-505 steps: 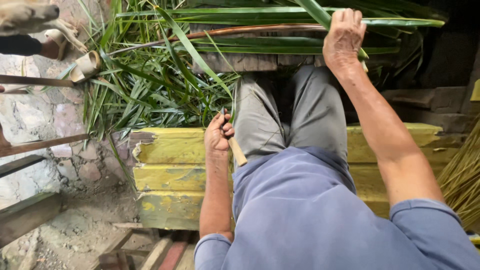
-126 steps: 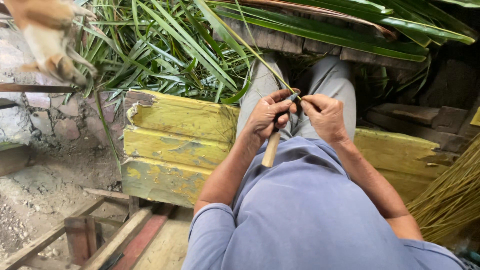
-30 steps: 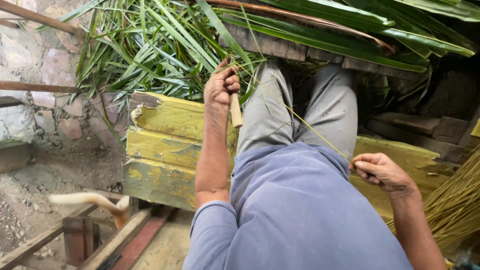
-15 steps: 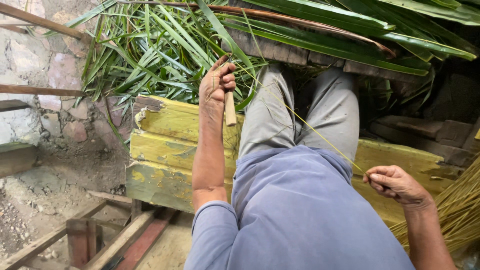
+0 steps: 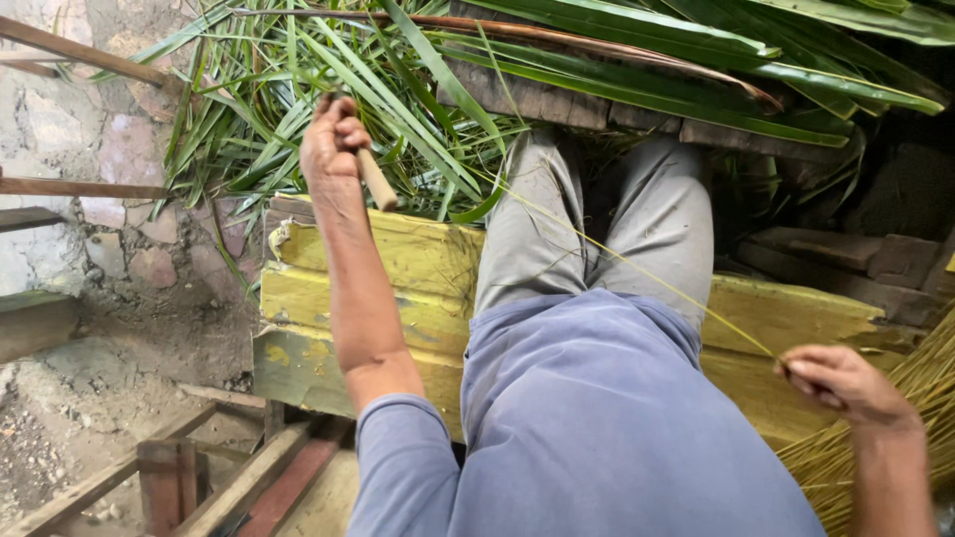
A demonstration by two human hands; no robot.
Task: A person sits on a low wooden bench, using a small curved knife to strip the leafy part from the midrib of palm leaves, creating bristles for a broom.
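Note:
My left hand [image 5: 331, 139] is raised over the pile of green palm leaves [image 5: 328, 89] and grips a tool by its pale wooden handle [image 5: 377, 181]; the blade is hidden among the leaves. My right hand [image 5: 841, 383] is low at the right, pinching the end of a thin yellowish leaf rib [image 5: 637, 267]. The rib runs taut from the leaves across my grey trouser legs [image 5: 597, 229] to that hand. I sit on a worn yellow wooden bench [image 5: 328, 298].
A bundle of stripped yellow ribs [image 5: 895, 438] lies at the lower right beside my right hand. Long green fronds [image 5: 696, 50] rest on a wooden plank [image 5: 557, 99] ahead. A stone wall [image 5: 90, 159] and dirt ground are at the left, wooden frames [image 5: 199, 467] below.
My left hand with the tool has moved further left and up into the leaves. My right hand has drawn the rib lower and further right, toward the bundle.

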